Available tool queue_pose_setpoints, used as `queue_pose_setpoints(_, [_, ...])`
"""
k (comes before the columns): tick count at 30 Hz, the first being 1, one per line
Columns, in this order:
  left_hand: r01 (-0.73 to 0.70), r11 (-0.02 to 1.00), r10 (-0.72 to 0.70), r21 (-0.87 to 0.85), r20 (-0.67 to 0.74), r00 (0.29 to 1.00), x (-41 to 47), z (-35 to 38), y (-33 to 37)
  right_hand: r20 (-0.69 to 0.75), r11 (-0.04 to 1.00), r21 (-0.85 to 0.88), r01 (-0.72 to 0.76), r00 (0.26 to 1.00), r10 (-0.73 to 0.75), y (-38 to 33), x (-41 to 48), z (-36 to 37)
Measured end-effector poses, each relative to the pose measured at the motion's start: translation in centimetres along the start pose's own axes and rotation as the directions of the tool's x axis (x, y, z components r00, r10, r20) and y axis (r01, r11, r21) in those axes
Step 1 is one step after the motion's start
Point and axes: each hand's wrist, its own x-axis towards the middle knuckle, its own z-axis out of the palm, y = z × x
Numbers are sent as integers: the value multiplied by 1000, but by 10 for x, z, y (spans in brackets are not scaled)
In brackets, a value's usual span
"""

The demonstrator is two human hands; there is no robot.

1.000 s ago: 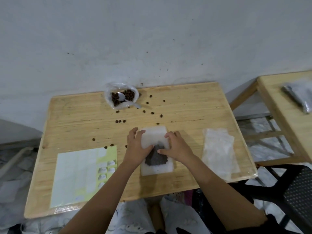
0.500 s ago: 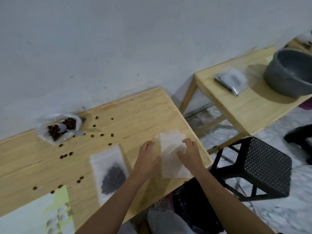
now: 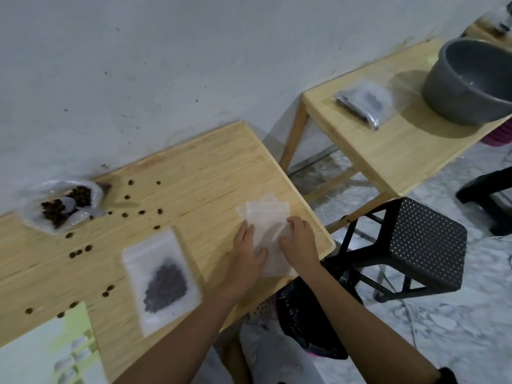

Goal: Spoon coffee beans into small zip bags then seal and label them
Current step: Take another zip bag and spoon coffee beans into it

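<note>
A frosted zip bag with dark coffee beans point(image 3: 162, 278) lies flat on the wooden table point(image 3: 194, 173). To its right sits a stack of empty zip bags point(image 3: 267, 214) near the table's right edge. My left hand point(image 3: 248, 253) presses flat on the stack's left side. My right hand point(image 3: 297, 242) rests on its right side, fingers curled at the top bag. An open plastic bag of beans point(image 3: 62, 206) with a white spoon point(image 3: 68, 202) in it sits at the back left. A label sheet point(image 3: 47, 353) lies at the front left.
Loose beans point(image 3: 141, 212) are scattered over the table. A black perforated stool point(image 3: 426, 245) stands right of the table. A second wooden table point(image 3: 393, 151) beyond it carries a grey basin point(image 3: 471, 81) and filled zip bags point(image 3: 363, 102).
Both hands left the filled bean bag and moved right onto the stack of empty bags. The view swung to the right, bringing the second table and basin into sight.
</note>
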Motion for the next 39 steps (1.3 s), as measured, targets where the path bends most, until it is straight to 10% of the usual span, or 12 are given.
queue_pose_setpoints(16, [-70,854,-84,-516,-269,960,12,-55,31,-216,912,401,85,976,4,-50,13,-28])
queue_pose_setpoints(28, [-56,818,-6,-573,-106,994,-4,-246,18,59,821,316,476,854,-517,-205,14,-8])
queue_pose_setpoints(39, [-202,805,-84,-557,-444,892,-68,-346,-24,32,705,313,636,735,-678,-323,-29,58])
